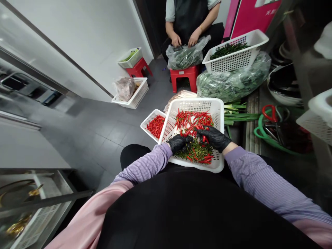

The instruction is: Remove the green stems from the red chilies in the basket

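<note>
On my lap rests a white perforated basket point(219, 110) with red chili peppers point(185, 119) toward its far side and a heap of green stems point(198, 152) on the near side. My right hand point(214, 137), in a black glove, is closed around several red chilies whose tips stick out between the fingers. Beside it, my left hand point(180, 142), also gloved in black, has its fingers pinched together over the stems; whatever it holds is too small to make out. A smaller white basket point(144, 125) of red chilies stands to the left, partly behind the big one.
A co-worker's hands point(185, 39) handle a plastic bag of greens point(185, 57) on a red stool point(184, 73). To the right are a basket of dark green vegetables point(234, 64), a large bag of leaves point(233, 83) and a green basket point(259, 133) with red-handled scissors point(271, 113).
</note>
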`<state>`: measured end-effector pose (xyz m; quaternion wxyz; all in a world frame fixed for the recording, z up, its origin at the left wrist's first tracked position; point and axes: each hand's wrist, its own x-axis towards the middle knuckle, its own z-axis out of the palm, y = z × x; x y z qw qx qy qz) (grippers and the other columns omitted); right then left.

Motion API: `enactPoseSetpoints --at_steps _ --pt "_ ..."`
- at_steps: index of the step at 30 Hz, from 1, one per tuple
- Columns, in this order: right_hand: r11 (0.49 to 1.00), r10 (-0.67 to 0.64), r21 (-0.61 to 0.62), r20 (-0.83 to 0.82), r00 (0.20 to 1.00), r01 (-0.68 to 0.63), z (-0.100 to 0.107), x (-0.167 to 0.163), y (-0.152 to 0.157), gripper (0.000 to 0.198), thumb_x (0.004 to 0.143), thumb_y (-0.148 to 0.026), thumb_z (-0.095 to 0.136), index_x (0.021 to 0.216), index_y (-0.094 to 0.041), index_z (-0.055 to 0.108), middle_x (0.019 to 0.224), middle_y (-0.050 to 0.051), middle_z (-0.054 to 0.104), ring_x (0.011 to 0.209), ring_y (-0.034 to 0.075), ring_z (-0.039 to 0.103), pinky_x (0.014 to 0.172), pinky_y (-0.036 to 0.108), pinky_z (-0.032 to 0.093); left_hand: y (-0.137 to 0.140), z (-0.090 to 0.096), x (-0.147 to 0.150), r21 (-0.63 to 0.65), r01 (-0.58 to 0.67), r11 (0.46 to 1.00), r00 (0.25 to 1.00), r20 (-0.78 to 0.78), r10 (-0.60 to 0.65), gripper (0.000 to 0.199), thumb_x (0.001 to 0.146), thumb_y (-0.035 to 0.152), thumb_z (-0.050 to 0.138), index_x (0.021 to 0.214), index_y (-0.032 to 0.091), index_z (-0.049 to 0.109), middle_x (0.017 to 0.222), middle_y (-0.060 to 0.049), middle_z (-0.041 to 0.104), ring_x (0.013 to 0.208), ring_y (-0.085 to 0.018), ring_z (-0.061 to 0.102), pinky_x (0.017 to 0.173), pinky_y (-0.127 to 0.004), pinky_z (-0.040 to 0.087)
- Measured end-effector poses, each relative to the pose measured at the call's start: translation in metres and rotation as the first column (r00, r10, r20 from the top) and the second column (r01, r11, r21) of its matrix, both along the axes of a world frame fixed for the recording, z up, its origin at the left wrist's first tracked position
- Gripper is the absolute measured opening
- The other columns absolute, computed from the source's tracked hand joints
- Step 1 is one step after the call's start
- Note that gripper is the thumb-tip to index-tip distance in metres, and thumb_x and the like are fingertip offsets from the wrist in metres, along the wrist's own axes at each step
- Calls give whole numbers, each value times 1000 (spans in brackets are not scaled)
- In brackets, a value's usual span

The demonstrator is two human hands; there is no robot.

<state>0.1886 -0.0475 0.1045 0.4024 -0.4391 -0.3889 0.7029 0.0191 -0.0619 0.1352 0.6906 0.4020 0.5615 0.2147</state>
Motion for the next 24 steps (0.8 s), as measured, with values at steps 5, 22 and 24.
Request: enactPoseSetpoints --at_steps 5,22,24 --pt "998 -21 56 -62 998 24 1 -15 -5 39 51 -48 83 56 -19 57 54 -4 57 55 13 50 62 31 45 -5 -4 8 24 127 992 992 2 -127 39 63 47 79 73 14 61 45 5 48 34 -5 35 36 -21 23" --pt "945 24 -322 -95 995 -53 -6 -2 1 19 63 -36 67 58 -22 55 50 -1 54 44 13 46 43 27 37 0 -3 -3 179 239 954 967 39 -250 39 66 50 76 66 11 67 47 0 52 42 -7 41 44 -22 32" --pt "964 -24 -266 -71 997 4 -10 2 5 21 66 -39 63 57 -22 53 51 1 56 48 15 51 47 29 43 4 -6 -7 64 61 996 997 38 -64 42 74 53 69 71 10 69 46 0 53 37 -7 40 40 -22 30"
